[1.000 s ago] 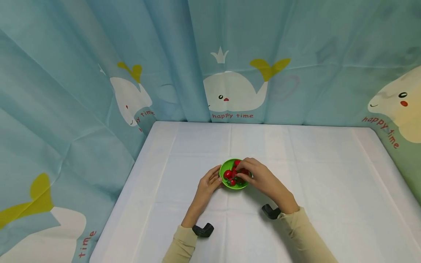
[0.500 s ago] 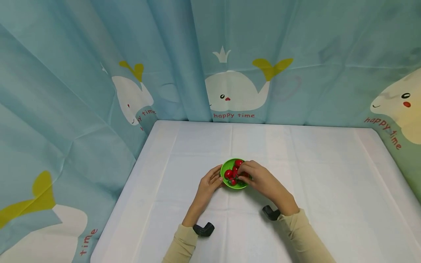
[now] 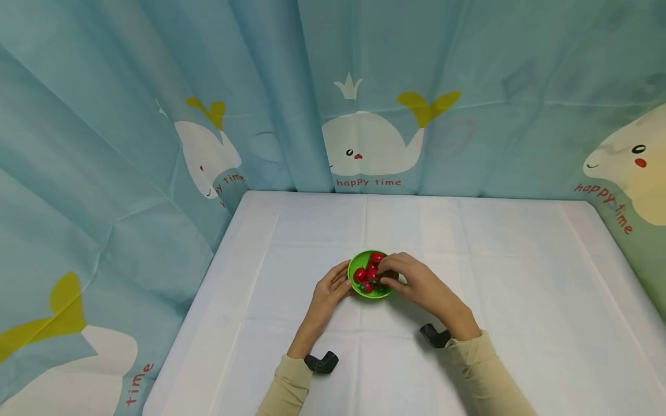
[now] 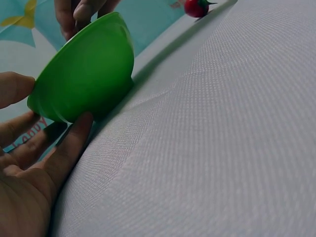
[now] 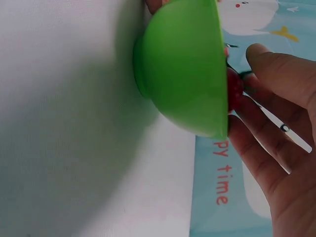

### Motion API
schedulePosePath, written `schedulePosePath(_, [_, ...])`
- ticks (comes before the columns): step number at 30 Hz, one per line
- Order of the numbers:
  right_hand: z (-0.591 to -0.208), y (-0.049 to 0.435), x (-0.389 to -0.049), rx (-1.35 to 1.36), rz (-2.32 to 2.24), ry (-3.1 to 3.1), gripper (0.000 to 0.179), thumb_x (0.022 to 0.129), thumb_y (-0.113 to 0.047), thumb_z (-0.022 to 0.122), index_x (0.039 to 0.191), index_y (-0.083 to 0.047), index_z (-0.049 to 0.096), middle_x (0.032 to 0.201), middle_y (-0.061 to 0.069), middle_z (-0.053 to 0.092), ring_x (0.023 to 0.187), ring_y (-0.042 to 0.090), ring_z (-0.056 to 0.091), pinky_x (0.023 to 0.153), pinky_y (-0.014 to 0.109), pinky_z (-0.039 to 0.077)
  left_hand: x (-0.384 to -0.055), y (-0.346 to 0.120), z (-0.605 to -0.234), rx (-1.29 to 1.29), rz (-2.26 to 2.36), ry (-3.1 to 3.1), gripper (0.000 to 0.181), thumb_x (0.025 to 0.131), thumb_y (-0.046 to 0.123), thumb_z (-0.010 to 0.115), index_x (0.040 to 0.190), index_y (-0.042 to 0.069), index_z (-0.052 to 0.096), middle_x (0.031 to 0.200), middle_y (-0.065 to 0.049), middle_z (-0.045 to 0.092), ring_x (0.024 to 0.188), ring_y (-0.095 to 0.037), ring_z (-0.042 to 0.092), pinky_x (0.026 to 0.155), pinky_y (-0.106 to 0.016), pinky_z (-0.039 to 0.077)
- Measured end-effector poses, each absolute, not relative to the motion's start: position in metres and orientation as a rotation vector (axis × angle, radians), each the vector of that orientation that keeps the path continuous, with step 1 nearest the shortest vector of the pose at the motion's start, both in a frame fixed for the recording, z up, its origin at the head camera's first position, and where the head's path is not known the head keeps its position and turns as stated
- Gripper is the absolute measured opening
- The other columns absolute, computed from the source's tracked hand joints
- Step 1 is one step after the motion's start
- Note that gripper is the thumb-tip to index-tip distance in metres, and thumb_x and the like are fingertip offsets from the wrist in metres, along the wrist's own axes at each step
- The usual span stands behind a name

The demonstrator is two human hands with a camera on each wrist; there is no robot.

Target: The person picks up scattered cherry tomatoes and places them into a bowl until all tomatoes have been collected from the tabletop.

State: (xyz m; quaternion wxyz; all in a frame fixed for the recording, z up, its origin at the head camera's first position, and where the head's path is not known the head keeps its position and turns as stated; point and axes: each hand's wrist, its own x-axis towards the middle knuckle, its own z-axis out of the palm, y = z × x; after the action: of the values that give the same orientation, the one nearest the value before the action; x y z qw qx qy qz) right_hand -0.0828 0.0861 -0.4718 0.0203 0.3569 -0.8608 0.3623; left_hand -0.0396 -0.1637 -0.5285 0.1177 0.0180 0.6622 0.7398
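A green bowl (image 3: 370, 295) on the white table holds several small red cherry tomatoes (image 3: 361, 275) with green stems. My left hand (image 3: 329, 293) holds the bowl's left side, its thumb at the rim and its fingers along the outer wall in the left wrist view. Over the bowl's right side is my right hand (image 3: 416, 284), fingers reaching down past the rim. In the right wrist view a tomato (image 5: 235, 90) shows beside these fingers, and the thumb (image 5: 276, 71) stands apart from it. My right fingertips are partly hidden behind the bowl there.
One more cherry tomato (image 4: 196, 7) lies on the table (image 4: 222, 123) beyond the bowl in the left wrist view; I cannot find it in the head view. A blue curtain (image 3: 281, 69) with whale prints hangs behind and left of the table.
My right hand and wrist have shifted slightly to the right, and its fingertips sit a little nearer the bowl's right rim. The left hand and the bowl stay in place.
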Motion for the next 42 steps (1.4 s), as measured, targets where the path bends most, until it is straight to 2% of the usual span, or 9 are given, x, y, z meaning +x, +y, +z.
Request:
schedulePosePath(7, [-0.468, 0.103, -0.080, 1.032, 1.166, -2.640, 0.025, 0.086, -0.003, 0.084, 0.107, -0.012, 0.076, 0.114, -0.001, 0.074, 0.111, 0.018, 0.065, 0.089, 0.037, 0.061, -0.039, -0.164, -0.527, 0.044, 2.165, 1.953, 0.055, 0.106, 0.014, 0.060, 0.158, 0.007, 0.043, 0.158, -0.020, 0.049, 0.142, -0.032, 0.053, 0.099, -0.025, 0.059])
schedulePosePath(13, [-0.470, 0.119, -0.077, 0.998, 1.136, -2.608, 0.028, 0.084, 0.003, 0.083, 0.108, -0.010, 0.074, 0.113, 0.001, 0.074, 0.111, 0.020, 0.065, 0.087, 0.036, 0.061, -0.039, -0.164, -0.526, 0.032, 2.176, 1.949, 0.055, 0.106, 0.012, 0.060, 0.158, 0.005, 0.043, 0.158, -0.021, 0.049, 0.140, -0.028, 0.055, 0.099, -0.024, 0.059])
schedulePosePath(18, [-0.472, 0.131, -0.070, 0.916, 1.135, -2.665, 0.030, 0.086, 0.000, 0.082, 0.112, -0.012, 0.072, 0.115, -0.002, 0.073, 0.108, 0.020, 0.065, 0.088, 0.034, 0.059, -0.039, -0.165, -0.525, 0.024, 2.172, 1.947, 0.055, 0.106, 0.013, 0.060, 0.158, 0.007, 0.044, 0.158, -0.019, 0.050, 0.141, -0.027, 0.055, 0.099, -0.022, 0.059])
schedulePosePath(23, [-0.476, 0.143, -0.061, 0.819, 1.105, -2.759, 0.032, 0.090, -0.006, 0.081, 0.119, -0.011, 0.070, 0.120, -0.001, 0.072, 0.108, 0.025, 0.064, 0.086, 0.040, 0.060, -0.040, -0.166, -0.526, 0.016, 2.170, 1.945, 0.054, 0.106, 0.012, 0.060, 0.157, 0.007, 0.045, 0.158, -0.019, 0.050, 0.142, -0.029, 0.054, 0.098, -0.022, 0.059])
schedulePosePath(28, [-0.480, 0.153, -0.051, 0.769, 1.039, -2.803, 0.034, 0.090, -0.006, 0.080, 0.122, -0.010, 0.069, 0.122, -0.002, 0.070, 0.111, 0.023, 0.062, 0.081, 0.035, 0.061, -0.040, -0.166, -0.526, 0.027, 2.172, 1.944, 0.054, 0.106, 0.012, 0.060, 0.157, 0.007, 0.045, 0.158, -0.019, 0.050, 0.141, -0.029, 0.054, 0.097, -0.022, 0.059])
schedulePosePath(30, [-0.481, 0.157, -0.047, 0.757, 1.001, -2.812, 0.035, 0.089, -0.005, 0.080, 0.122, -0.011, 0.069, 0.122, -0.002, 0.070, 0.110, 0.021, 0.061, 0.082, 0.034, 0.058, -0.040, -0.165, -0.526, 0.031, 2.172, 1.943, 0.054, 0.106, 0.012, 0.060, 0.157, 0.007, 0.044, 0.158, -0.019, 0.049, 0.141, -0.029, 0.054, 0.097, -0.022, 0.059])
schedulePosePath(33, [-0.483, 0.163, -0.042, 0.730, 0.958, -2.834, 0.036, 0.088, -0.005, 0.080, 0.122, -0.012, 0.069, 0.122, -0.002, 0.069, 0.112, 0.021, 0.060, 0.090, 0.039, 0.054, -0.040, -0.165, -0.527, 0.033, 2.169, 1.937, 0.054, 0.106, 0.013, 0.060, 0.157, 0.008, 0.044, 0.158, -0.019, 0.049, 0.142, -0.029, 0.054, 0.098, -0.023, 0.059])
schedulePosePath(42, [-0.490, 0.178, -0.032, 0.675, 0.920, -2.882, 0.037, 0.086, -0.001, 0.080, 0.120, -0.010, 0.070, 0.122, 0.005, 0.070, 0.116, 0.031, 0.061, 0.096, 0.051, 0.052, -0.040, -0.164, -0.528, 0.042, 2.168, 1.932, 0.054, 0.106, 0.013, 0.060, 0.158, 0.008, 0.044, 0.159, -0.018, 0.049, 0.142, -0.031, 0.054, 0.099, -0.023, 0.059])
